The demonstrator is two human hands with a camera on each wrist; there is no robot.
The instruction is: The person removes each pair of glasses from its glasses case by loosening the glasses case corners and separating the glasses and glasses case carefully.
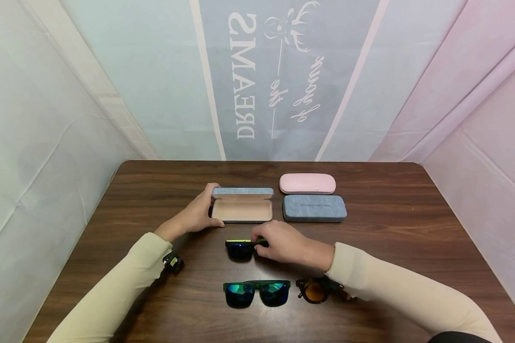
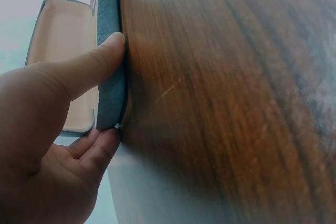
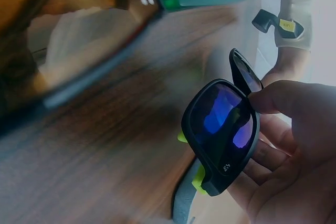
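Observation:
An opened blue glasses case [image 1: 242, 209] with a beige lining lies on the table, its lid raised at the back. My left hand [image 1: 197, 213] grips its left end; in the left wrist view the thumb presses the case's front wall [image 2: 108, 9] and the fingers curl round the end. Just in front of the case, my right hand [image 1: 284, 242] pinches black sunglasses [image 1: 240, 252] with lime-green arms. The right wrist view shows the thumb at the bridge of these dark-lensed sunglasses [image 3: 218, 116], the fingers behind; the hand hides part of them in the head view.
Nearer me lie sunglasses with green-blue mirrored lenses [image 1: 257, 294]. Beside them, round amber-lensed sunglasses [image 1: 315, 291] are partly under my right sleeve [image 1: 369, 271]. A closed blue case [image 1: 314, 209] and a pink case [image 1: 307, 183] stand right of the opened one. Fabric walls enclose the table [image 1: 154, 176].

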